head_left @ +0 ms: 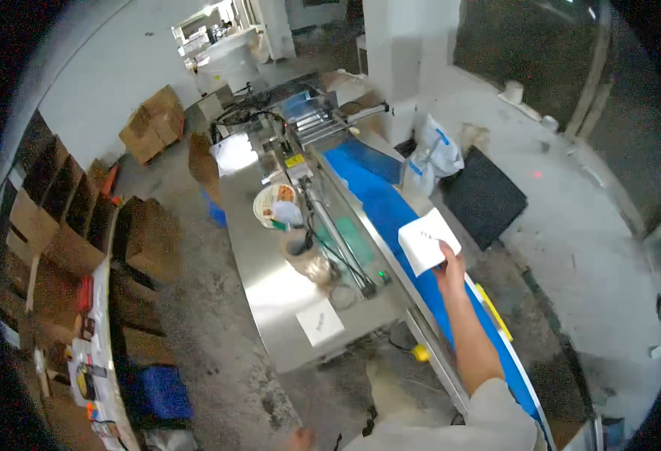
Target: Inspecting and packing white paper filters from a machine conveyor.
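Note:
My right hand (450, 270) is closed on a white square packet (426, 239) with small dark print, its fingers at the packet's near right corner. The packet is above the blue conveyor belt (379, 203); I cannot tell whether it touches the belt. At the lower edge, low beside the steel table (270, 301), hangs my left hand (300, 438). It is small and blurred, and its fingers cannot be made out. A flat white square sheet or packet (320, 323) with dark print lies on the table's near corner.
A roll of clear tape or film (311, 259) and a round tub (276, 206) stand on the table beside the machine's rail (338, 233). Cardboard boxes (154, 124) and shelves (67, 188) are on the left. White bags (435, 150) and a dark panel (484, 197) lean at the right wall.

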`<state>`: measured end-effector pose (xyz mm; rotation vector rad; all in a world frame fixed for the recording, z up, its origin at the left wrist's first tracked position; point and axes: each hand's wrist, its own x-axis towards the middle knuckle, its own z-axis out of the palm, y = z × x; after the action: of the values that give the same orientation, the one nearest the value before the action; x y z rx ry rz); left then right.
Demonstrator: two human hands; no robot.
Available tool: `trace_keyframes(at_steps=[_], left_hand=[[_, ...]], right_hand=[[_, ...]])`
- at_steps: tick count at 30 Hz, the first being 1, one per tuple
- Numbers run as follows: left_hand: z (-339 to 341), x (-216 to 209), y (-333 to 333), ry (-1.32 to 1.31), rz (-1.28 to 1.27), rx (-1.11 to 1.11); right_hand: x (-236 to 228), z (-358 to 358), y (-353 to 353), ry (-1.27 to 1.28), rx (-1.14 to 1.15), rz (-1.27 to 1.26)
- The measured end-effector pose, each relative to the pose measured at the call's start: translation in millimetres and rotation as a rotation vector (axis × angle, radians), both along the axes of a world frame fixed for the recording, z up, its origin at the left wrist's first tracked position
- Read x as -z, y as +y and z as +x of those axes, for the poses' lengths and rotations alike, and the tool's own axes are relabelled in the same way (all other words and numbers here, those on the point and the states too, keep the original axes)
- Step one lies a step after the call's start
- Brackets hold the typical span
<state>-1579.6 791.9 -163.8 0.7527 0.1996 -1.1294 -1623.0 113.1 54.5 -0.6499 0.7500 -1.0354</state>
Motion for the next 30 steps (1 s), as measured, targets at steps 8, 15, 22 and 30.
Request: trace_keyframes(at_steps=[8, 15, 22, 30], left_hand=[[-5.8, -5.9, 44.1, -0.143, 1.047, 0.498], [3.5, -75.2, 13.9, 0.320, 1.015, 0.072], [44.7, -145.9, -118.7, 0.109, 1.184, 0.142], [32.1, -41.9, -79.9, -0.173, 1.033, 0.202]], right_hand=[[83.5, 278.7, -200.9, -0.082, -0.087, 0.044], [121.0, 440.9, -277.4, -0.100, -0.034, 0.137], [203.4, 485.2, -325.4, 0.013, 0.047, 0.010], [206.0, 466.3, -335.5, 0.482, 0.002, 0.000]])
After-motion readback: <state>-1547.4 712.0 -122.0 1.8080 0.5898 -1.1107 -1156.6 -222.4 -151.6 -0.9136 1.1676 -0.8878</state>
